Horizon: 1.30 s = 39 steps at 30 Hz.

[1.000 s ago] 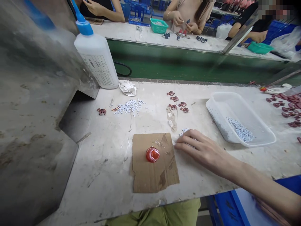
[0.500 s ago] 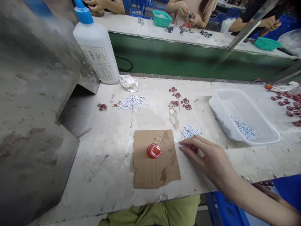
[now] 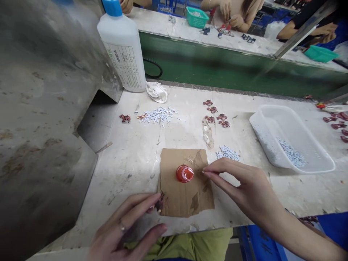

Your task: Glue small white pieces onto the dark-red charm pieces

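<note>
My left hand [image 3: 130, 224] is at the lower left edge of the cardboard piece [image 3: 176, 203], its fingers around a small dark brown figure [image 3: 159, 203]. My right hand [image 3: 241, 185] pinches a tiny pale piece [image 3: 203, 172] over the cardboard's right edge. Between the hands, a small round container of red-orange material [image 3: 185, 173] sits on the cardboard. Just behind my right fingertips is a small heap of pale blue pieces [image 3: 227, 153]. A larger heap of similar pieces [image 3: 160, 114] lies farther back on the left.
Brown figures [image 3: 212, 109] lie behind the cardboard. A white tray [image 3: 320, 168] holding pale pieces stands at the right. A white bottle [image 3: 125, 54] and crumpled white cloth [image 3: 157, 92] are at the back left, beside a metal housing [image 3: 40, 127]. People work across the green partition [image 3: 203, 59].
My left hand has come into view at the lower left with a brown figure. My right hand has moved to the cardboard's right edge. The view has shifted slightly.
</note>
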### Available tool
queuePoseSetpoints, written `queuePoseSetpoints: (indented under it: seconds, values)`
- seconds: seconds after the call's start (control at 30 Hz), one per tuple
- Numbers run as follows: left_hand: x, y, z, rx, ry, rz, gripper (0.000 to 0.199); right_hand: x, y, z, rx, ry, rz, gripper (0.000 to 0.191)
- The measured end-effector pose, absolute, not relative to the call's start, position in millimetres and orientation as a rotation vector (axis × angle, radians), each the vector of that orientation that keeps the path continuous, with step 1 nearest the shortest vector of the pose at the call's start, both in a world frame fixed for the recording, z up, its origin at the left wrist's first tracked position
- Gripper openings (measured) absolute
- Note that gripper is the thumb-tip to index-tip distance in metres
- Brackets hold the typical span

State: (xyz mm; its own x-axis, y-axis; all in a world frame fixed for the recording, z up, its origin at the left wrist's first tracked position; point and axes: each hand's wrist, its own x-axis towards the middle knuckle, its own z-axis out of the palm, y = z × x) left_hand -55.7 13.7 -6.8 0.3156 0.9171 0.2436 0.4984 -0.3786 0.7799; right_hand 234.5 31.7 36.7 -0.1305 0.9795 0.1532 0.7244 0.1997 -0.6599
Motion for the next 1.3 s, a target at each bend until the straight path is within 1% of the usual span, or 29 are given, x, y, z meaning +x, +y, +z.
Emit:
queuePoseSetpoints:
  seconds: [0.03,0.13,0.27,0.33,0.43,0.63,0.8,0.93,1.07,1.3]
  values:
    - [-52,18,-7,2.016,1.217,0.891,0.036,232,34,40,-1.567,-1.912,0.62,0.012]
    - [-47,25,-5,2.006,1.136,0.906,0.031,225,38,45,-1.523,-1.929,0.689,0.015]
    - [-44,26,-2,2.033,1.129,0.952,0.021,220,40,47,-1.419,-2.025,0.622,0.016]
    - [-42,26,0,2.043,1.168,0.98,0.022,219,40,46,-1.39,-2.067,0.57,0.017]
    - [-37,26,3,2.036,1.159,1.034,0.029,217,40,43,-1.389,-2.097,0.561,0.018]
    - [-31,27,6,2.021,1.259,1.054,0.025,218,41,42,-1.394,-2.118,0.529,0.019]
    - [-25,26,8,2.014,1.165,1.083,0.025,213,36,51,-1.343,-2.005,0.503,0.023]
    - [-20,24,9,2.004,1.121,1.039,0.024,201,28,56,-1.292,-1.823,0.673,0.023]
    - [-16,20,8,1.944,1.095,1.022,0.028,190,23,53,-1.223,-1.664,0.87,0.022]
    - [-11,22,7,1.857,1.066,1.062,0.033,189,22,49,-1.183,-1.651,0.965,0.02]
